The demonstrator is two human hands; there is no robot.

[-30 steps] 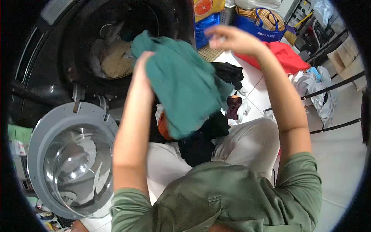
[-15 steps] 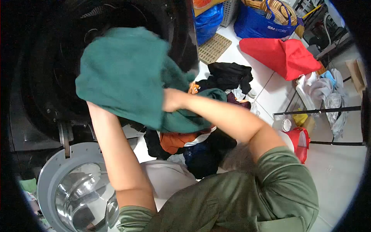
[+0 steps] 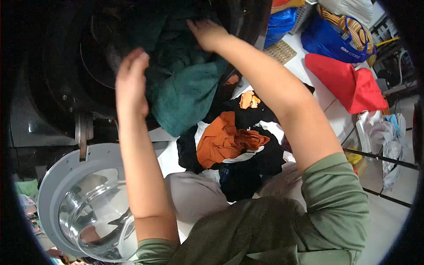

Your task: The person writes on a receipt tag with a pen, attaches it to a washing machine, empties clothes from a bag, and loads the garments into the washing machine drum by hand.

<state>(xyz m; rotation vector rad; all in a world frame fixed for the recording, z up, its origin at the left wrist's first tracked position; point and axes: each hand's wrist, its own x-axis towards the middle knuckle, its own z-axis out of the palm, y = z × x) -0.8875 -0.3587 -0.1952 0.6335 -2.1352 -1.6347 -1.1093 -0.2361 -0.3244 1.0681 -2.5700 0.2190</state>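
A green cloth point(image 3: 187, 95) lies partly inside the dark drum opening of a black washing machine point(image 3: 39, 128), and its lower end hangs over the rim. My left hand point(image 3: 131, 81) is beside the cloth's left edge, fingers extended and slightly blurred, holding nothing visible. On the cloth's upper right, at the opening, is my right hand point(image 3: 207, 34), its fingers spread against or just above the fabric. Below the cloth, an orange garment point(image 3: 218, 141) rests on a heap of black and white clothes point(image 3: 240, 179) between my knees.
The round glass door point(image 3: 95, 212) stands open at the lower left. To the right are a red cloth point(image 3: 346, 81), a blue bag point(image 3: 333, 42) and a beige grid mat point(image 3: 281, 51) on white tiles. A black-framed rack point(image 3: 388, 159) holds plastic bags.
The green cloth, earlier held up in front of the machine, has gone into the drum opening with its end hanging out. Both hands have come off their grip, and my right hand moved up.
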